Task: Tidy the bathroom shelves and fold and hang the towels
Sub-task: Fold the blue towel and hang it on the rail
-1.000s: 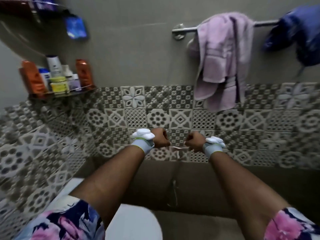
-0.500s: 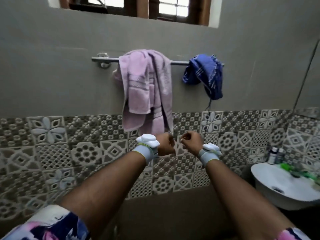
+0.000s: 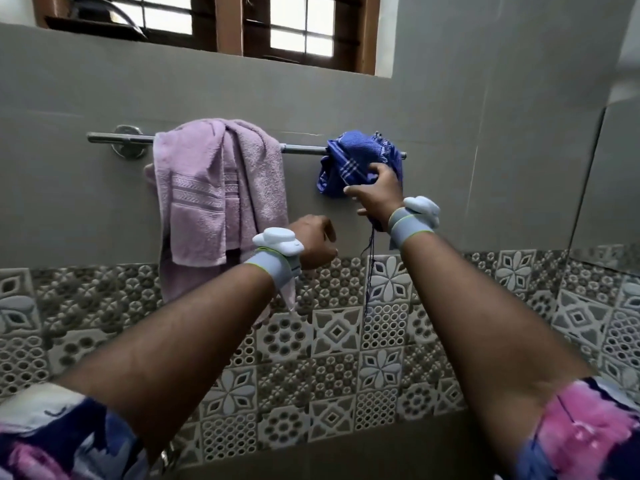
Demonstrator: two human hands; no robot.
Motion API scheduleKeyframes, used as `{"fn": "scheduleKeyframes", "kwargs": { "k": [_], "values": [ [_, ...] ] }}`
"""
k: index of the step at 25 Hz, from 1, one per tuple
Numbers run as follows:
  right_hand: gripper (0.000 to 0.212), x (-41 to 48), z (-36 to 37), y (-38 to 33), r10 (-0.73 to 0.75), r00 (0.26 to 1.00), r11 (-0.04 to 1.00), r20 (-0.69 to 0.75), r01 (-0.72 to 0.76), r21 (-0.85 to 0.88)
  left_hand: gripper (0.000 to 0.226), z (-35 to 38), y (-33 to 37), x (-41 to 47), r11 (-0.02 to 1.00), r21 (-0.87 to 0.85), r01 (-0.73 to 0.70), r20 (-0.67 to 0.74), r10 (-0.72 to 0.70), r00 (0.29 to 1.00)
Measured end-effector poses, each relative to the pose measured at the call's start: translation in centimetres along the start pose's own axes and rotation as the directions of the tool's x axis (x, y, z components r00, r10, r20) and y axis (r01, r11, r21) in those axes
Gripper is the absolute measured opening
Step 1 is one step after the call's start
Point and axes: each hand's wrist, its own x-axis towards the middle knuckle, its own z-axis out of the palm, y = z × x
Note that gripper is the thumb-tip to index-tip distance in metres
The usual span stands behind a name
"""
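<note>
A metal towel rail (image 3: 301, 149) runs across the grey wall. A lilac towel (image 3: 214, 188) hangs bunched over its left half. A blue checked cloth (image 3: 349, 157) is wadded on the rail's right end, with loose threads dangling below. My right hand (image 3: 375, 194) reaches up and grips the underside of the blue cloth. My left hand (image 3: 313, 242) hovers lower, just right of the lilac towel, fingers curled and holding nothing. Both wrists wear grey bands with white devices.
Patterned relief tiles (image 3: 339, 341) cover the lower wall. A wooden-framed window (image 3: 228, 26) sits above the rail. A mirror edge (image 3: 609, 188) shows at the right.
The view swung right and up from the corner shelf to the rail. My right hand rose from fist level and took hold of the blue cloth; my left hand lifted slightly.
</note>
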Motion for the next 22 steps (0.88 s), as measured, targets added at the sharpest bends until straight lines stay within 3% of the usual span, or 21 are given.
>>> {"fn": "scheduleKeyframes", "kwargs": {
  "k": [3,6,10,13,17,20,22],
  "values": [
    [0.027,0.4,-1.0,0.4,-0.063,0.985,0.993,-0.16,0.078,0.091,0.031,-0.6,0.3,1.3,1.0,-0.01,0.003,-0.09,-0.004,0.996],
    [0.006,0.2,-2.3,-0.3,-0.015,0.973,0.973,-0.232,0.067,0.219,0.049,-1.9,1.7,2.2,0.998,-0.062,0.027,-0.215,-0.039,0.976],
    [0.006,-1.2,-3.9,-1.6,-0.027,0.962,0.934,-0.272,0.122,0.337,0.075,-4.2,4.2,3.3,0.997,-0.078,0.018,-0.363,-0.045,0.931],
    [0.011,-3.0,-5.0,-2.4,-0.078,0.955,0.862,-0.287,0.209,0.461,0.083,-5.2,5.6,3.8,0.998,-0.065,-0.008,-0.339,-0.014,0.941],
    [0.014,-5.2,-6.4,-3.2,-0.158,0.944,0.865,-0.289,0.273,0.421,0.046,-5.0,7.8,3.3,0.999,-0.033,-0.041,-0.185,0.034,0.982],
    [0.02,-7.2,-7.8,-3.4,-0.155,0.959,0.885,-0.236,0.241,0.399,0.031,-4.9,10.0,1.3,0.957,-0.286,-0.039,-0.177,-0.013,0.984],
    [0.024,-8.7,-8.3,-3.0,-0.143,0.971,0.9,-0.194,0.209,0.381,0.029,-4.8,10.9,-0.4,0.931,-0.364,-0.009,-0.175,-0.059,0.983]
  ]
}}
